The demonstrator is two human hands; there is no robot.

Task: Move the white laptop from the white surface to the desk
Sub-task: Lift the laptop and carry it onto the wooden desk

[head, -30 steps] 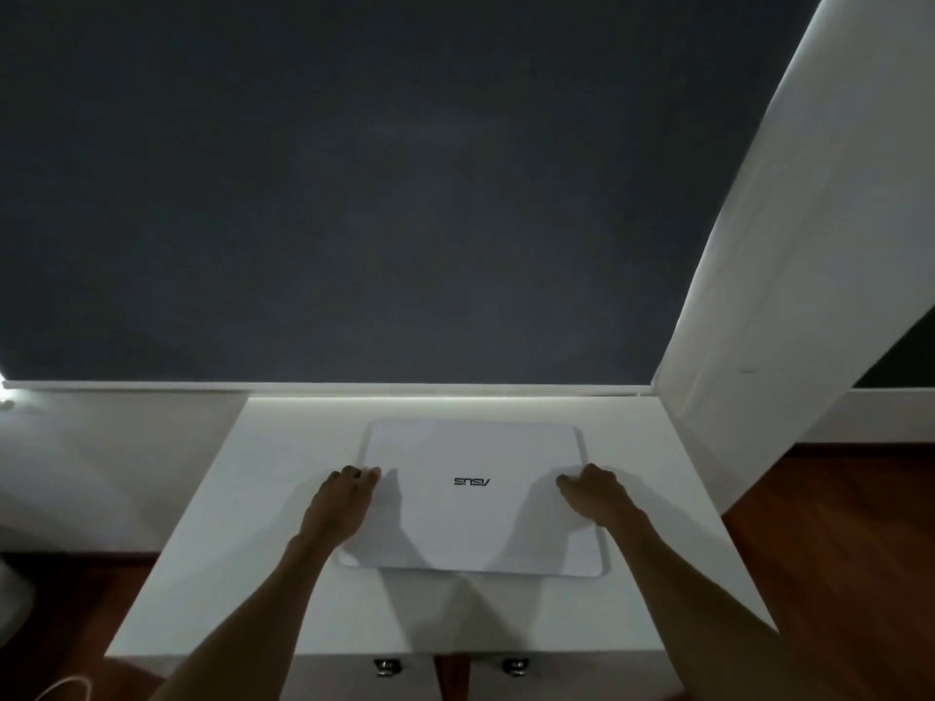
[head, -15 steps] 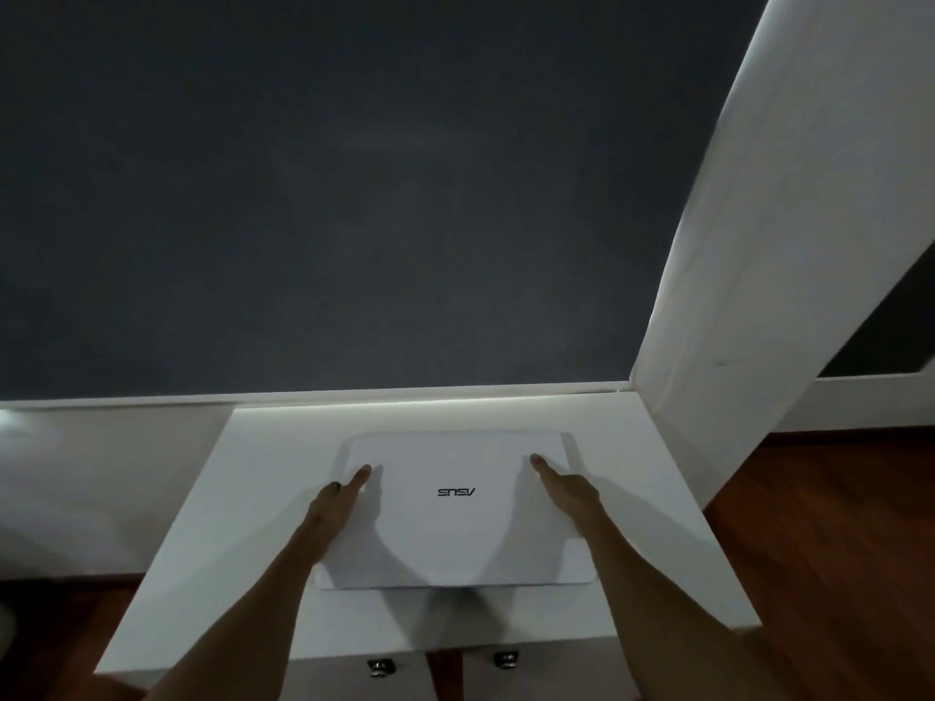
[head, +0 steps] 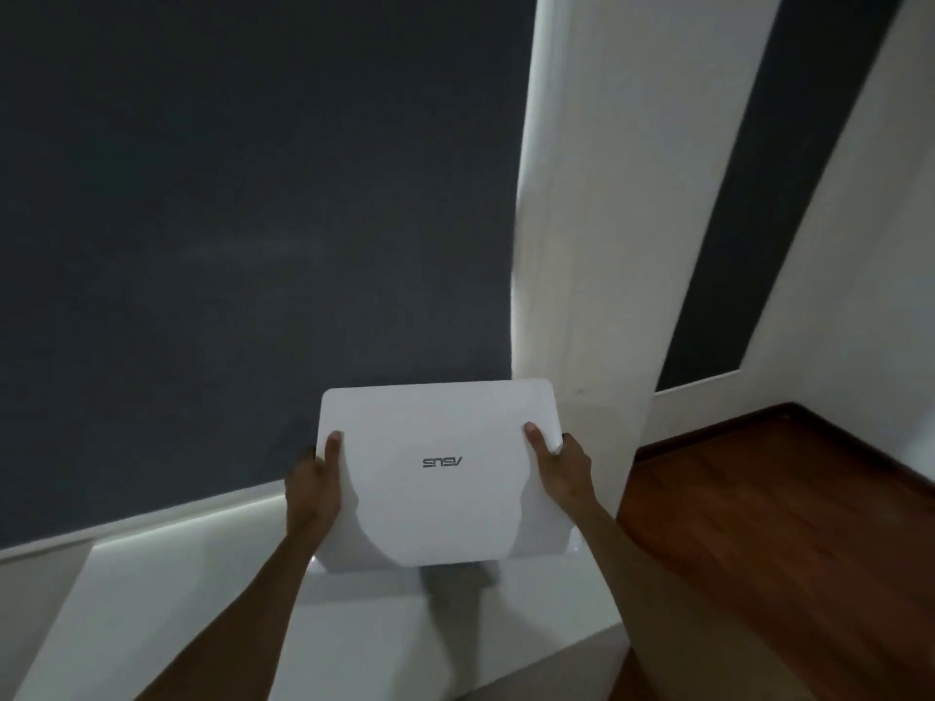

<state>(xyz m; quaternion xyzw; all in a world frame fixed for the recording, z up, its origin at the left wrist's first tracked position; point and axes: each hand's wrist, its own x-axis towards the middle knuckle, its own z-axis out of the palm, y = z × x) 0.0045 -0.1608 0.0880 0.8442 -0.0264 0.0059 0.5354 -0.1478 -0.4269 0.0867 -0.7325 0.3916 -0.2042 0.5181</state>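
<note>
The closed white laptop (head: 440,437), its logo upside down toward me, is lifted clear of the white surface (head: 354,629) and held in the air above it. My left hand (head: 311,488) grips its left edge with the thumb on the lid. My right hand (head: 559,470) grips the right edge the same way. The fingers of both hands are hidden under the laptop. No desk is in view.
A dark grey wall (head: 253,220) fills the back. A white pillar or door frame (head: 607,245) rises close to the laptop's right corner. Dark wooden floor (head: 784,523) lies to the right, beyond the white surface's edge.
Both hands slid out to the laptop's side edges and closed on it, then lifted it off the white surface. The view has swung to the right.
</note>
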